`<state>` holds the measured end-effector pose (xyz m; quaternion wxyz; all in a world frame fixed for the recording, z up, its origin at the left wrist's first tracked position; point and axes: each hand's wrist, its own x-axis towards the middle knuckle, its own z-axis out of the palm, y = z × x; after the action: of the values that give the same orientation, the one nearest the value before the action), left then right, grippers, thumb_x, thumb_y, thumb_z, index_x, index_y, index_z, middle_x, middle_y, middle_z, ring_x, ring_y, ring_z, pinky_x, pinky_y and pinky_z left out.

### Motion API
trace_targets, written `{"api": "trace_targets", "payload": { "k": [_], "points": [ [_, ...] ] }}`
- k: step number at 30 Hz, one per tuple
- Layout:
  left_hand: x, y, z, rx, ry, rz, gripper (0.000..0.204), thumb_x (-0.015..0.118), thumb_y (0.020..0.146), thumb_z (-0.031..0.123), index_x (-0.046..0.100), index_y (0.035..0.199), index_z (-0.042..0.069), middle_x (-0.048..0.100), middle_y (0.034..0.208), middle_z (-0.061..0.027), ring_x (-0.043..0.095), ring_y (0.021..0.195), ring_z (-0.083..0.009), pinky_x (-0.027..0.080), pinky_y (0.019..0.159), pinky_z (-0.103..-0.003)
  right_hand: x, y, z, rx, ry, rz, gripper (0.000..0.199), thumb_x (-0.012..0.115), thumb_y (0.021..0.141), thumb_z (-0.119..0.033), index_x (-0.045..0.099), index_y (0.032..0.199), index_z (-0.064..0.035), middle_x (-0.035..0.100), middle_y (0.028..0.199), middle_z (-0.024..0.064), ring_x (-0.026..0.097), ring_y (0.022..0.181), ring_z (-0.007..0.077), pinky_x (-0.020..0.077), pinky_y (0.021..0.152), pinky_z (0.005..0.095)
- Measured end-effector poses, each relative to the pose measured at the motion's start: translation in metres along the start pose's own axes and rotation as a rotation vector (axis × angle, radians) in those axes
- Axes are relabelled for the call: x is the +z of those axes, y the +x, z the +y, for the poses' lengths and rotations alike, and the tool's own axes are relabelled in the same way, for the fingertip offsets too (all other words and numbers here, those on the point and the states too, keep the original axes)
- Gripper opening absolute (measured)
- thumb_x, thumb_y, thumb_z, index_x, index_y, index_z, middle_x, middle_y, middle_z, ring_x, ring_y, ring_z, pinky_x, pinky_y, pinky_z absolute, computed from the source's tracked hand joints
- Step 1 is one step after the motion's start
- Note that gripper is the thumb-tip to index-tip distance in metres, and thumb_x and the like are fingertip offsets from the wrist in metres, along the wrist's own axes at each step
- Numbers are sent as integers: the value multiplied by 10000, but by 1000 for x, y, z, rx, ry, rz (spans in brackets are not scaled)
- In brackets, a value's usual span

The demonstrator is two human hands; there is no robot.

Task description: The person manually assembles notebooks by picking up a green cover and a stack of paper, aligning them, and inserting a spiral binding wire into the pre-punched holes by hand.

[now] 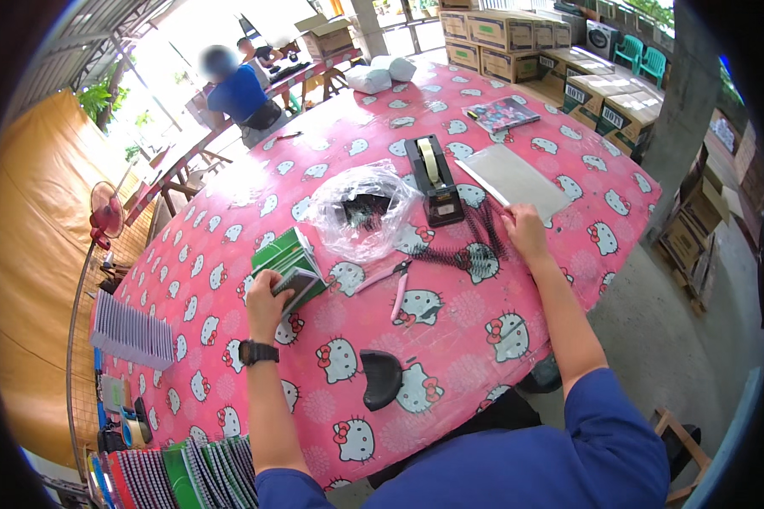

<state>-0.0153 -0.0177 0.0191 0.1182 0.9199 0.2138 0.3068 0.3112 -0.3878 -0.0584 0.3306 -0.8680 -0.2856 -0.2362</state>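
Observation:
My left hand (266,297), below a black wristwatch (257,352), is closed on the near end of a small stack of green notebooks (289,263). Out to the right, my right hand (526,231) pinches the near corner of a pale, translucent sheet or thin stack of sheets (518,180), lying flat. Between the hands are a crumpled clear plastic bag (361,212) with dark coils inside, loose black spiral binding coils (463,254) and pink-handled pliers (395,284). A black tape dispenser (435,182) stands beside the sheet.
A pink patterned cover (450,356) spreads over the large table. On it lie a black curved object (381,379), spiral-bound stacks (132,331), more notebooks (182,475), a colourful booklet (502,114) and white bundles (380,75). Cardboard boxes (505,34) stand beyond; another person (242,97) is at the far left.

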Motion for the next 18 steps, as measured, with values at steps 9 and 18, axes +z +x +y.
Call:
{"api": "trace_targets", "payload": {
  "k": [9,18],
  "points": [
    [-42,-45,35,-59,-192,-89,254,731,676,4,599,893,6,650,772,-116,634,696,-200,499,658,-314,6,8,2,46,-88,-72,276,520,785,-33,587,1050,0,566,980,199,561,950,363,476,810,434],
    [6,-23,12,-52,-79,-152,235,679,750,49,651,981,81,663,872,-155,643,807,-327,509,695,-392,-80,-28,-81,203,592,-211,348,443,806,-47,568,1128,-3,517,833,74,505,689,162,438,633,281]
  ]
}}
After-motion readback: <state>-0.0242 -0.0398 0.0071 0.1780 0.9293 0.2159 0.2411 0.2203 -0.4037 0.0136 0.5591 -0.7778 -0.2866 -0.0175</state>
